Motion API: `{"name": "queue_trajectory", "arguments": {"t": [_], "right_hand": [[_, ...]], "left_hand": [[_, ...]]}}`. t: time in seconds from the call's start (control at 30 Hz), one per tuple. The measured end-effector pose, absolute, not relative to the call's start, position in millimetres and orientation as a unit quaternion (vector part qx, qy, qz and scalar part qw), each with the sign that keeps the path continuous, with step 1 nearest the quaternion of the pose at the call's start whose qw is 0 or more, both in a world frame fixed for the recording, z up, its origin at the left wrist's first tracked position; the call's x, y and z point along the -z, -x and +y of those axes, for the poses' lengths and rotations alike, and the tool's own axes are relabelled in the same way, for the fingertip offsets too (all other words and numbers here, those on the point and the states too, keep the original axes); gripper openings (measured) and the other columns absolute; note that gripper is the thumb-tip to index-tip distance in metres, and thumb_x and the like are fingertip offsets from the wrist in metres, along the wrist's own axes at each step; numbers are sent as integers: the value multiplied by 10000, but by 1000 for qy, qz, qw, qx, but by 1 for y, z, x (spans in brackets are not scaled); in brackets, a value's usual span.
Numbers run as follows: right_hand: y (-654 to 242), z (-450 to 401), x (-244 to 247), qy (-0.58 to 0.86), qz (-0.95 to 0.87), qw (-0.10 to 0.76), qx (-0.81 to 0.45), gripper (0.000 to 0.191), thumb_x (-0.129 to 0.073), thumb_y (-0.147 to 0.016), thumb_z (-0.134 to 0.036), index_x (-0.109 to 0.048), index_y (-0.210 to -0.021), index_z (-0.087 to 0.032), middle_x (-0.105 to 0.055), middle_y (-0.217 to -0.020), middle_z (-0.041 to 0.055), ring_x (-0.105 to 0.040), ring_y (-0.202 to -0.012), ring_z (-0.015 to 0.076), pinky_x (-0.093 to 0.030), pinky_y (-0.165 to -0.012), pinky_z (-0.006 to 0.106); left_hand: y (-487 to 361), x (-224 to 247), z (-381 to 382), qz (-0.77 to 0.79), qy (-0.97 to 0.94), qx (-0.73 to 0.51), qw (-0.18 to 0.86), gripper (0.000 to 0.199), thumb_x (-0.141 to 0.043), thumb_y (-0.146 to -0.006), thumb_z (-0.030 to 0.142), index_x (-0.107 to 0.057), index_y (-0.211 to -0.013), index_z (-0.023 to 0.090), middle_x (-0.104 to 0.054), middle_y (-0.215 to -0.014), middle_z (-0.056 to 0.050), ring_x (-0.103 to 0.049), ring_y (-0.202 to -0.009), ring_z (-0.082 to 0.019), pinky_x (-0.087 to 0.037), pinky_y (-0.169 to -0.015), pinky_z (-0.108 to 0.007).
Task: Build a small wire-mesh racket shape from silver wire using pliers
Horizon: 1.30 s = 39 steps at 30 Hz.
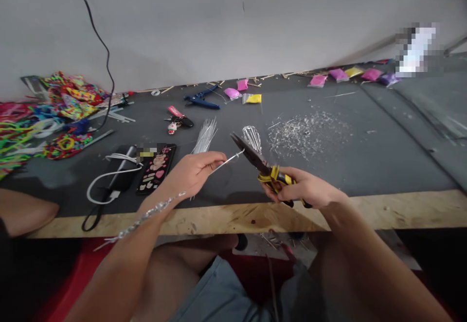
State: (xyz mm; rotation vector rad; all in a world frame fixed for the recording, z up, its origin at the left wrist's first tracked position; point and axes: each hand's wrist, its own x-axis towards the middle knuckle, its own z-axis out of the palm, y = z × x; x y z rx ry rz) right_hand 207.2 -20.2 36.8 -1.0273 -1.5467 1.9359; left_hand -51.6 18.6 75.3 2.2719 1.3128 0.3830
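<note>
Head view: one thin silvery wire (228,160), bright, nearly straight, with a small kink near its far end; held above the table (401,166) between the two hands; near end pinched tightly between thumb and fingers of the left hand (199,169); far end right at the dark, tapering nose of the pliers (269,170), cannot tell whether gripped or only touching; right hand (299,186) wrapped round the yellow-and-black handles.

By count: one pair of pliers; one sheaf of straight wires (206,135); one bunch of looped wires (252,138); eight small plastic bags (253,98), three near the middle and five towards the right; one blue tool (200,102); one set of keys (187,121); one phone case (156,169) with cartoon figures; clippings (306,132) too many to number.

By material: table top smooth, dark grey, with a front edge of pale, knotty wood; clippings short, glinting, metallic; bags soft, pillow-shaped, pink, purple and yellow; twisted metallic strand (153,211) along the left forearm, crinkled and shiny; white cable (98,185) rounded and loosely looped.
</note>
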Motion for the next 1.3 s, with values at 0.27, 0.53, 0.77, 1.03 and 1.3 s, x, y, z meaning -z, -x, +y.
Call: {"name": "queue_trajectory", "arguments": {"t": [0.27,0.53,0.77,1.03,1.3], "right_hand": [[-208,-23,-40,391,-659,150,-625,316,-499,-647,-94,-567,-943,-182,-579,-819,10,-517,-731,154,-391,-649,261],[-199,-23,-39,457,-719,116,-511,320,-467,-672,-113,-583,-951,-220,-627,-863,10,-550,-744,171,-401,-641,274],[-193,-21,-29,509,-711,128,-468,365,-477,-701,-156,-574,-1047,-215,-643,-934,48,-566,-787,195,-407,-689,307],[-194,-21,-26,546,-681,176,-454,362,-481,-709,-172,-545,-1063,-210,-630,-922,53,-550,-742,175,-400,-654,291],[-199,-17,-30,522,-666,202,-493,246,-453,-683,-138,-527,-902,-223,-574,-822,-4,-493,-684,139,-374,-621,265]], "left_hand": [[73,-98,29,451,-883,19,127,331,-346,-858,242,-620,-1042,266,-661,-1091,-7,-607,-960,-158,-418,-823,-273],[63,-118,29,505,-858,97,-6,299,-347,-864,303,-624,-962,248,-689,-861,-52,-629,-757,-205,-381,-613,-286],[32,-122,14,541,-831,84,-102,327,-302,-894,284,-605,-855,168,-665,-736,-99,-614,-636,-225,-276,-496,-299],[7,-116,4,614,-787,-7,-59,349,-299,-904,330,-603,-946,167,-666,-722,-80,-609,-638,-206,-339,-534,-288],[11,-112,14,645,-755,-113,-18,322,-342,-891,364,-620,-919,203,-662,-711,-57,-578,-627,-192,-325,-542,-287]]}}
